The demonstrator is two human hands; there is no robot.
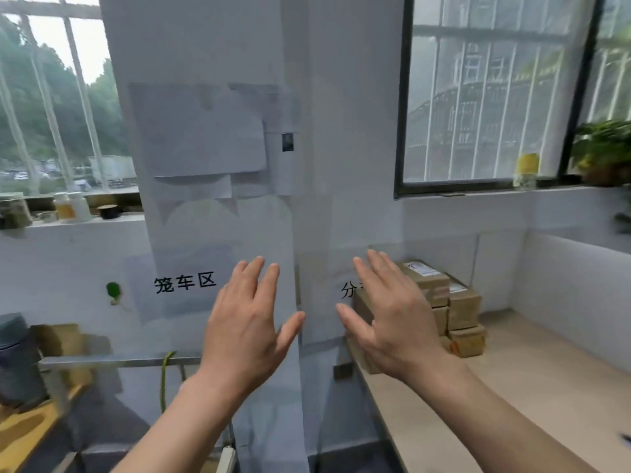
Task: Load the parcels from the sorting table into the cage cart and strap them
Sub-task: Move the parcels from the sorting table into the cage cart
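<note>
In front of the white pillar (211,165), the left hand (244,322) and right hand (389,319) hover with fingers spread, holding nothing. The parcels (454,302) sit stacked on the surface (512,387), just behind the right hand.

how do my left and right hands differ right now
The left hand is raised in front of the white pillar, the right hand in front of the stacked parcels. The left hand leaves the wall sign beside it readable; the right hand hides most of the other sign. Both are open, empty, backs to the camera, fingers spread.
</note>
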